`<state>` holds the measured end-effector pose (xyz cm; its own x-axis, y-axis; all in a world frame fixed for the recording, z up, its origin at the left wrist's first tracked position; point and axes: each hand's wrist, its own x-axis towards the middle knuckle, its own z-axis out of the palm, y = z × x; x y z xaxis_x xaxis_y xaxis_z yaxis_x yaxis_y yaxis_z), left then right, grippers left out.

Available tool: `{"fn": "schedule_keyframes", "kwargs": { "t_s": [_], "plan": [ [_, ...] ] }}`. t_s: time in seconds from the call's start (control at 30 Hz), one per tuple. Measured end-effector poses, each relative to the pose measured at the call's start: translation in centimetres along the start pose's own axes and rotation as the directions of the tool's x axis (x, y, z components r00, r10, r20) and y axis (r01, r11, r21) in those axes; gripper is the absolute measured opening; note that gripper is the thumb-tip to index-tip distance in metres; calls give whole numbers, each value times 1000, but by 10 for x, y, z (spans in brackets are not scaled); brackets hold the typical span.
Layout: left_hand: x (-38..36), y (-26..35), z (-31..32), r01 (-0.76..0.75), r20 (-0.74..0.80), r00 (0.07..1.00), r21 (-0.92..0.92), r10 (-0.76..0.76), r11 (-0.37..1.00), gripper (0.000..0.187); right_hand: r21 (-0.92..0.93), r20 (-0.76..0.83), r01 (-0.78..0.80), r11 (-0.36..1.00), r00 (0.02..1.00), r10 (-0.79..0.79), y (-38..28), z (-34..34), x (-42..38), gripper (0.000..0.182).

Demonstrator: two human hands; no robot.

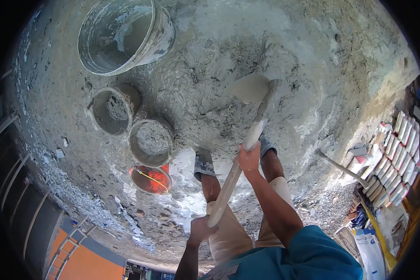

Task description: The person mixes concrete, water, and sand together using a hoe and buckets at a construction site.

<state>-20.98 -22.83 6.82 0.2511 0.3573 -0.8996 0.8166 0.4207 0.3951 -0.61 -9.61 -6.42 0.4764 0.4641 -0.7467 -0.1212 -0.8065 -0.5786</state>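
Two hands grip one long wooden handle (238, 168): your right hand (248, 157) is closed around it about midway up, and your left hand (201, 228) is wrapped tight around its near end. The handle slants away from you to a flat blade (251, 87), which lies in the wet grey mortar (210, 84) spread over the ground ahead of your feet. Your mortar-caked shoes (203, 163) stand at the edge of that mix. Left of the blade sit two small buckets (150, 141) holding grey mix, side by side, with an orange bucket (150, 179) just nearer you and a large pale tub (125, 35) beyond. Well off to the right, another long-handled tool (340, 168) lies by stacked tiles (396, 154).
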Motion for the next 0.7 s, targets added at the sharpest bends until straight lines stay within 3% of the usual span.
{"fn": "schedule_keyframes", "kwargs": {
  "t_s": [0.03,0.07,0.1,0.13,0.17,0.2,0.27,0.3,0.33,0.37,0.43,0.5,0.53,0.57,0.6,0.63,0.67,0.7],
  "plan": [
    [35,24,3,-92,-81,993,-77,85,993,38,-262,-64,302,917,942,-328,37,-25,70,39],
    [69,77,-15,-120,-144,985,-195,93,973,33,9,-81,119,993,990,-117,-63,-33,77,36],
    [114,106,-16,-171,-113,981,-143,156,975,34,-121,-112,240,963,961,-253,-88,-52,126,35],
    [160,134,-16,-315,-154,944,-149,292,937,35,-256,-112,312,915,931,-349,-116,-70,172,38],
    [201,165,-17,-410,-237,898,-146,370,900,34,-343,-109,319,884,921,-374,-135,-88,227,45],
    [227,204,-37,-459,-220,880,-174,420,871,35,-500,-59,350,792,899,-435,-145,-112,299,44],
    [239,259,-46,-435,-248,894,-286,372,854,35,-564,-97,149,812,965,-244,-189,-117,336,33],
    [232,268,-48,-377,-216,922,-314,321,871,35,-683,-79,134,718,964,-255,-176,-122,374,26],
    [225,248,-37,-342,-204,935,-315,289,885,35,-582,-147,35,813,978,-147,-174,-116,355,25],
    [209,218,-22,-324,-185,941,-256,283,911,36,-574,-138,12,819,984,-111,-149,-105,327,25],
    [167,175,-23,-293,-101,956,-232,276,928,38,-530,-169,9,848,979,-116,-120,-95,277,23],
    [128,126,-5,-244,-73,969,-149,235,958,37,-540,-151,68,839,973,-175,-34,-95,272,23],
    [106,126,-34,-130,17,991,43,130,991,39,-282,-131,-69,957,991,33,-51,-75,197,20],
    [95,95,-31,-116,28,993,70,114,991,43,-134,-67,-59,989,996,50,-25,-67,169,16],
    [78,66,-28,-131,-64,987,183,145,974,40,38,-40,-34,999,999,35,9,-55,152,12],
    [61,41,-34,-102,-84,989,211,122,972,39,65,-79,114,991,991,-109,45,-42,139,12],
    [44,10,-32,-129,-191,969,143,156,981,34,177,29,-74,981,997,70,60,-30,114,42],
    [33,-22,-23,-127,-227,958,200,172,971,28,-46,16,61,997,998,-60,123,-28,117,44]
  ]
}}
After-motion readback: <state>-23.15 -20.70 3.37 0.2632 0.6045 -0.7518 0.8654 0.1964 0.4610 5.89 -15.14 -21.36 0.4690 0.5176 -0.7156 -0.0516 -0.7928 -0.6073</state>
